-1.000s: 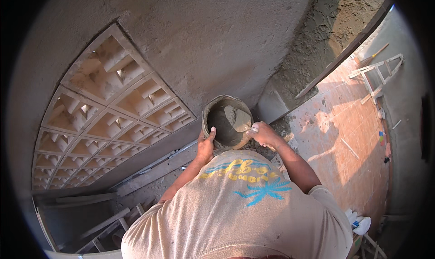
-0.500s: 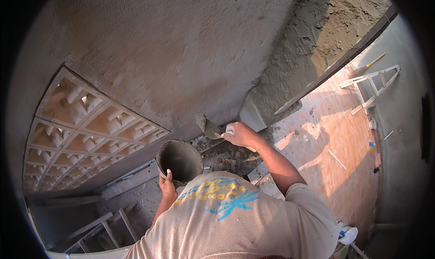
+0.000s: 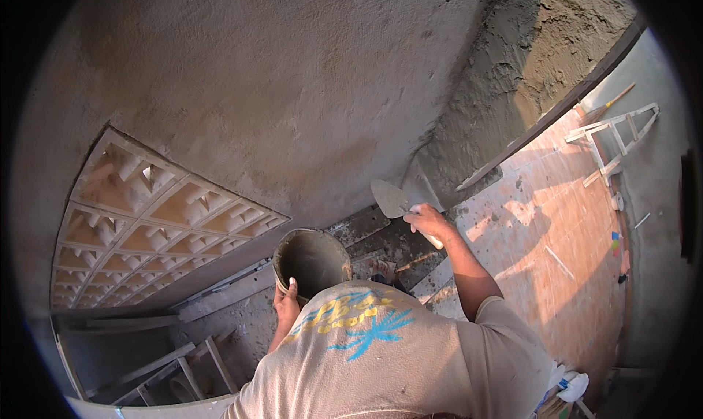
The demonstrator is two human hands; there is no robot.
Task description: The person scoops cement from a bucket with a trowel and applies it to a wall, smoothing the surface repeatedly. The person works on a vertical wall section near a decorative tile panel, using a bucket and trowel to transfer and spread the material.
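Observation:
My left hand (image 3: 288, 302) grips the near-left side of a round, mortar-crusted bucket (image 3: 315, 254), its thumb over the rim. Dark grey shows inside the bucket, but its bottom is too shaded to make out. In my right hand (image 3: 430, 225), closed on its wooden handle, is a pointed masonry trowel (image 3: 390, 199). The trowel's grey blade points up and left, close to the wall's lower corner, with no lump of mortar visible on it. Wet, rough mortar (image 3: 476, 89) covers the narrow wall strip at the upper right.
A plastered wall (image 3: 256, 89) fills the upper view, with a panel of pierced vent blocks (image 3: 150, 232) at left. A straight board edge (image 3: 556, 122) borders the wet strip. Tiled floor (image 3: 578, 221) lies at right, with a wooden frame (image 3: 619, 141). Wooden frames (image 3: 179, 368) stand lower left.
The trowel has moved right and its blade has turned; the mortar lump seen on it before is gone. The bucket, still in my left hand, appears slightly farther right as the whole view has shifted.

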